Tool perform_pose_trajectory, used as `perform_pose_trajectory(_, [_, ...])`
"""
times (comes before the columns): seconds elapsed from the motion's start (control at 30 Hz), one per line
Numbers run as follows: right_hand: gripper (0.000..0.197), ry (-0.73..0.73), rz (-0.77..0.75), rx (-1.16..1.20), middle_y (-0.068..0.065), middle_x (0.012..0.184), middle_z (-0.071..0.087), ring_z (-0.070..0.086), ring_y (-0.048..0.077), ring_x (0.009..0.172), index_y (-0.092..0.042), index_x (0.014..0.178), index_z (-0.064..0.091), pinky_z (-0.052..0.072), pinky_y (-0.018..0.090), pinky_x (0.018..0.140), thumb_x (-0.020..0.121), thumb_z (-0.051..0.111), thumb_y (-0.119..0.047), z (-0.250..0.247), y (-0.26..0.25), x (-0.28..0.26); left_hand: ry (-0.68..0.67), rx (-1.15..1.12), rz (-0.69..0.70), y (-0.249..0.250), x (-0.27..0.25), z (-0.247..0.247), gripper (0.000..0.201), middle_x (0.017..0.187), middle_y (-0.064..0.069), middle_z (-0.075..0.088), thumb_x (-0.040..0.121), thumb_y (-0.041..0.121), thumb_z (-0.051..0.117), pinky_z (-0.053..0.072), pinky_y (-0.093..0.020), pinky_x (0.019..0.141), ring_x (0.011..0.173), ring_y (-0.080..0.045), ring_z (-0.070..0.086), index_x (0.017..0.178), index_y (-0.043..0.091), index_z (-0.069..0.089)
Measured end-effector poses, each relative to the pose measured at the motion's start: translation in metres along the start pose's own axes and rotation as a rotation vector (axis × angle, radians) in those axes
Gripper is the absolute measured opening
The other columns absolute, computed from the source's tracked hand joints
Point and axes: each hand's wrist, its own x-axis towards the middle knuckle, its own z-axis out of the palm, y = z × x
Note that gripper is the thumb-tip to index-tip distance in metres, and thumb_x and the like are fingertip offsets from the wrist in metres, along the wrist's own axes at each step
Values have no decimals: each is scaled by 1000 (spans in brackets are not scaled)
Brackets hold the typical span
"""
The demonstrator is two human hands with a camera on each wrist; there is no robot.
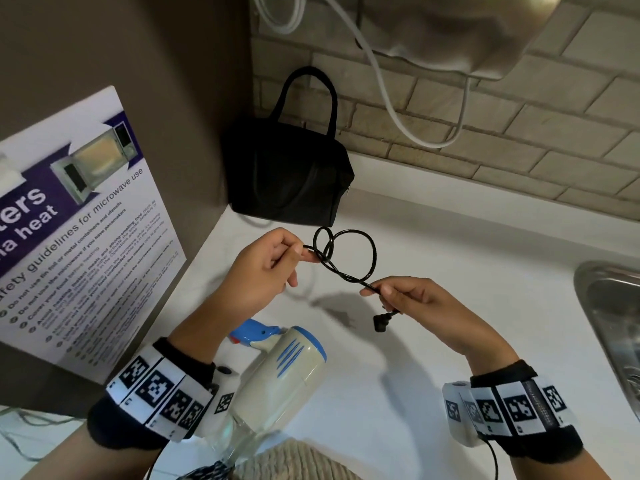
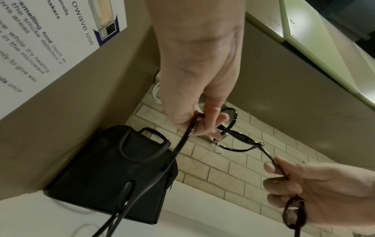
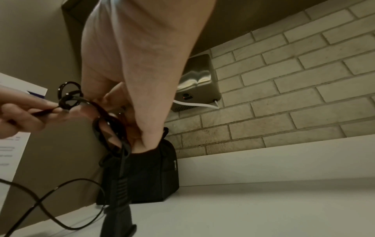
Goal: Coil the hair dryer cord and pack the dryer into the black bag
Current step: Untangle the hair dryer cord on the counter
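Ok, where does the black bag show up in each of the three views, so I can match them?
Head: the black bag stands top centre in the corner, behind the cord loops.
Left wrist: lower left, against the brown panel, partly crossed by the cord.
Right wrist: lower centre, behind the right hand and the plug.
Shared landmark: the brick wall beside the bag appears in all three.

Bag [image 1: 287,174] cornered; open counter [image 1: 450,244] rightward
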Motion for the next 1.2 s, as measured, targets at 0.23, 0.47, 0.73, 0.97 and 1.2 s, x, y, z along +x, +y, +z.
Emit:
perform_pose_trajectory(0.23, [17, 130, 27, -1, -3, 93, 68, 54, 12, 68, -24, 91, 78, 43, 28, 73, 87, 63, -33, 11, -3, 9, -6, -39, 35, 7, -5, 4, 12, 58, 19, 64, 99, 10, 44, 36, -9, 46, 44, 0, 46, 93, 2, 51])
perform_pose_trajectory(0.47, [15, 393, -33, 90, 4, 81, 52, 53, 14, 67, -24, 85, 79, 44, 27, 60, 88, 66, -17, 10, -5, 14, -59, -115, 3, 4, -8, -2, 11, 90, 7, 76, 99, 8, 43, 34, -25, 52, 50, -12, 33, 91, 1, 48])
perform_pose_trajectory(0.73, [14, 403, -58, 139, -4, 76, 48, 48, 12, 66, -22, 86, 78, 42, 26, 71, 88, 65, -19, 15, -9, 17, -93, -36, -12, 1, -11, 4, 14, 96, 3, 77, 100, 11, 45, 34, -13, 45, 47, -9, 34, 90, 1, 46])
perform_pose_trajectory(0.97, [19, 440, -57, 313, 1, 72, 45, 40, 14, 61, -19, 84, 76, 40, 31, 71, 83, 62, -32, 12, -8, 17, -142, 167, 20, -11, -11, -2, 13, 74, 6, 73, 98, 22, 49, 42, -41, 59, 71, -44, 56, 92, 20, 60])
perform_pose_trajectory(1.2, [20, 549, 6, 515, -3, 59, 38, 38, 10, 50, -11, 85, 74, 37, 29, 63, 83, 63, -28, -4, -3, 19, -163, 153, 25, -15, -16, -7, 16, 64, 3, 64, 99, 16, 46, 43, -15, 56, 54, -2, 56, 97, 16, 61])
